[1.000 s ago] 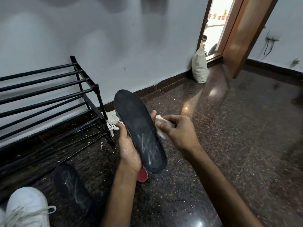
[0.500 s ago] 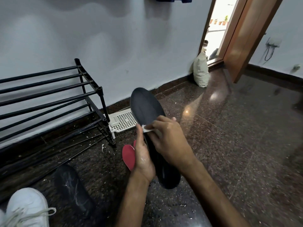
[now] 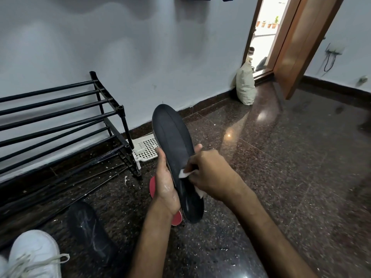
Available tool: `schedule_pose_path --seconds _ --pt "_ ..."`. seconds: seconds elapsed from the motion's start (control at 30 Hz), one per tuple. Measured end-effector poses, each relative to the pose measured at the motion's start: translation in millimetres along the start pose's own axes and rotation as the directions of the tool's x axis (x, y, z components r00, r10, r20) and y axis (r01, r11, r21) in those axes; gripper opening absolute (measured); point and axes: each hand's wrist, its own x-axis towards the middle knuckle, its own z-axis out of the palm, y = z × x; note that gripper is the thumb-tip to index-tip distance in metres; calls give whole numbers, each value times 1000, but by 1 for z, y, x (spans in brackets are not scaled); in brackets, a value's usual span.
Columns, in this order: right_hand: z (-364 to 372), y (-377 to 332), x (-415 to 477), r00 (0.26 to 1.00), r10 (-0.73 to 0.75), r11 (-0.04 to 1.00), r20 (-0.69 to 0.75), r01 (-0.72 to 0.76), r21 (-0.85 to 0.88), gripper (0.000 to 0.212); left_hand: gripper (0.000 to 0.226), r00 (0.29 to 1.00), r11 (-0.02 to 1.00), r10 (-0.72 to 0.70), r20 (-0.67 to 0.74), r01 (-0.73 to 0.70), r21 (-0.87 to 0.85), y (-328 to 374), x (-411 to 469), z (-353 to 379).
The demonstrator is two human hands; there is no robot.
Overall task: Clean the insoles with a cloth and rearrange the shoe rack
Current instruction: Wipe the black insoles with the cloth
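Head view: the left hand (image 3: 166,183) grips a dark insole (image 3: 172,137) in the air above the floor (image 3: 281,167), with the toe end up and away and the heel end down toward the person. Its fingers (image 3: 199,147) curl round the insole from behind. 1 fingertip shows at the right edge, and the thumb lies along the left edge. The right hand (image 3: 212,175) pinches a white cloth (image 3: 183,173) in curled fingers and presses it on the insole's face about midway along, just right of the left palm. A bit of cloth also pokes out below the right hand, against the heel part. White streaks mark the insole below the cloth.

Under the left fingers, on the floor, lies a red piece (image 3: 153,185). The hand and wrist hide most of it, and I cannot tell what it is. Left of the fingers and nearer the person, the other insole (image 3: 88,229) lies flat on the floor with white scuffs. A white laced shoe (image 3: 34,255) sits just left of it. The black rack (image 3: 60,117) stands left of the hands, against the wall. A white perforated tray (image 3: 146,149) lies by the rack's foot, just behind the left thumb. Far beyond the right fingers, a pale sack (image 3: 245,85) leans by an open wooden door (image 3: 301,47).
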Motion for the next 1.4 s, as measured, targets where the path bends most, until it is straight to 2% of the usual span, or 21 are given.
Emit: schedule_pose_path --seconds 0.07,0.13,0.17,0.2,0.27,0.33,0.37,0.43,0.5,0.57,0.63,0.7,0.77,0.8,0.87,0.97,1.03,1.1,1.13,1.3,1.4 --pt "-1 3 1 983 55 995 -173 -68 -72 16 82 1000 999 5 -2 -5 43 -2 -1 7" --pt "1 0 1 946 38 999 -322 -46 -17 17 71 999 994 22 -27 -19 111 -4 -3 15" --pt "2 -3 2 940 22 999 -339 -9 40 17 68 999 990 36 -36 -31 135 -3 -5 18" --pt "1 -4 1 952 16 991 -305 25 128 16 67 998 990 49 -36 -44 137 -2 -6 19" --pt "-8 -6 -3 996 -3 954 -92 31 298 11 73 999 997 40 0 -40 63 3 -7 18" --pt "-14 -3 -6 996 -23 962 85 -1 274 9 79 999 999 44 11 -44 31 10 -7 16" --pt "-14 -1 -7 998 7 981 65 -20 193 11 80 999 998 45 22 -46 41 11 -7 15" --pt "-14 2 -5 985 99 994 -139 -93 50 17 80 998 998 42 48 -45 54 9 -9 15" --pt "-10 -3 -4 942 82 996 -325 -71 46 16 78 999 999 31 39 -33 42 4 -9 15" --pt "-7 -11 -4 957 10 985 -289 41 170 13 81 998 998 25 49 -27 48 2 -9 14" --pt "-8 -15 -7 993 -34 959 -110 63 275 9 87 998 997 38 53 -42 59 3 -7 9" --pt "-9 -11 -6 999 15 988 -41 -8 153 12 84 998 998 38 45 -41 47 6 -7 8" --pt "-12 -7 -4 976 108 992 -191 -120 -48 16 79 999 999 16 33 -17 29 4 -10 11" --pt "-11 -7 -3 949 124 984 -292 -155 -86 16 76 1000 999 11 16 -12 30 3 -10 12" --pt "-5 -12 -3 918 69 997 -390 -82 -16 16 75 1000 999 2 -8 -2 52 2 -11 12" --pt "0 -18 -5 984 -22 976 -176 60 209 13 84 1000 998 11 2 -11 62 4 -9 7" --pt "1 -13 -5 994 2 981 -112 19 192 12 84 999 999 25 27 -26 38 6 -7 3" --pt "-2 0 -4 960 69 997 -272 -73 -5 16 80 998 996 42 39 -45 73 7 -8 5" --pt "-4 7 -4 931 102 992 -350 -122 -37 17 79 998 993 48 38 -52 109 7 -8 6" --pt "-21 26 -4 839 271 953 -473 -166 253 16 72 994 978 97 53 -105 181 11 -9 11" --pt "-20 13 -4 876 96 983 -473 -8 184 15 69 994 986 102 31 -105 128 11 -9 13"
